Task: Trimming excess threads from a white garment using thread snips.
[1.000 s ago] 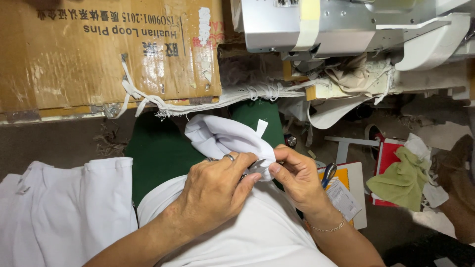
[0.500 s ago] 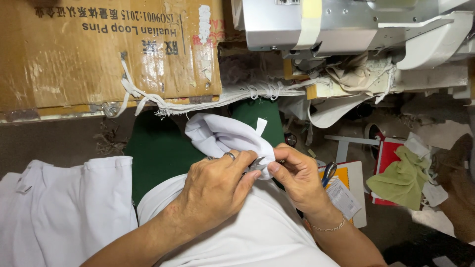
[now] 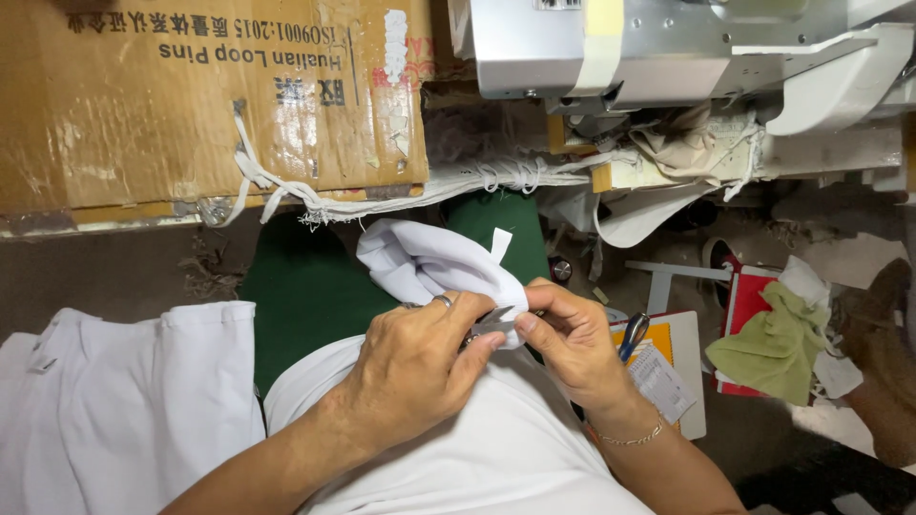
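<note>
Hardly anything has shifted vs the earlier frames: both hands sit in the same spot over the lap, white fabric bunched between them as before, maybe a hair tighter.

Head view, only one cam. Left hand [image 3: 420, 367], ring on one finger, is curled closed around small metal thread snips [image 3: 487, 324], blades peeking out by the thumb. Right hand [image 3: 568, 343] pinches the edge of the white garment piece [image 3: 429, 262] w/ thumb and forefinger, closed on the cloth, thin bracelet at the wrist. Garment piece is held up just above the person's lap, over a dark green cloth [image 3: 305, 286]; a small white tab sticks up from its top edge.

Step in hand looks like trimming a loose thread or tag at the pinched seam. Next move prob. needs the cloth kept taut and blades set right at the thread, not the fabric.

Around: cardboard box [image 3: 191, 95] top left, sewing machine [image 3: 668, 48] top right, white stacked garments [image 3: 114, 401] lower left, olive rag [image 3: 773, 343] to the right.
</note>
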